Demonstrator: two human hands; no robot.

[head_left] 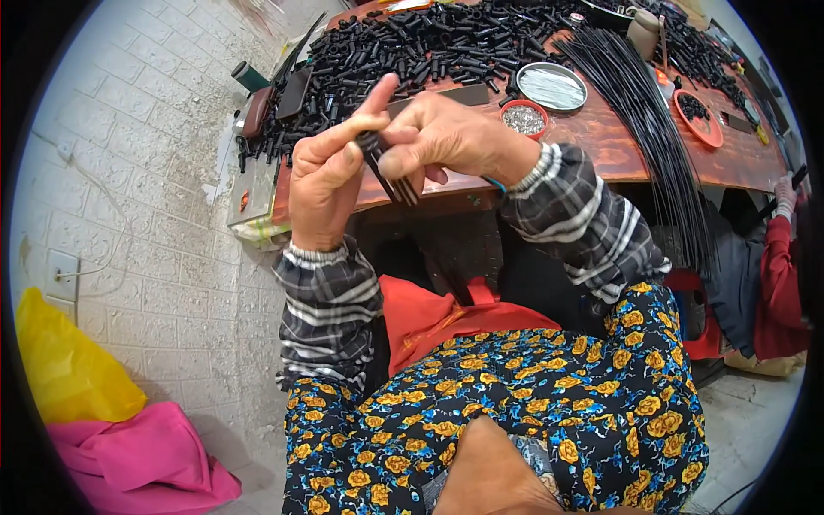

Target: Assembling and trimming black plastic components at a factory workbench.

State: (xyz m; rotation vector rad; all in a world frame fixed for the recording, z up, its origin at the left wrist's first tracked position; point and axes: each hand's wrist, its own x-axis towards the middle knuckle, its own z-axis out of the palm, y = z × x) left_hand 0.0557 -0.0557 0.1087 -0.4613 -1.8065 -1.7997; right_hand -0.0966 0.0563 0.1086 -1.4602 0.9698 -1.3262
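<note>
Over the table's near edge, both my hands meet on a black cylindrical piece (372,148). Dark thin strips or rods run down from it and blur toward my lap, so their exact form is unclear. My left hand (326,176) pinches the piece's upper end between thumb and fingers, with one finger pointing up. From the other side, my right hand (459,142) presses its thumb and bent fingers against the same piece. Behind the hands lies a large heap of black tubular parts (438,43). A red bowl of small metallic bits (524,118) stands just beyond my right hand.
On the reddish wooden table (601,137) are a round tray of pale strips (552,87), a bundle of long black rods (631,112) hanging over the edge, and an orange dish (698,118). A co-worker's red sleeve (777,283) shows at right. A white brick wall (154,197) bounds the left.
</note>
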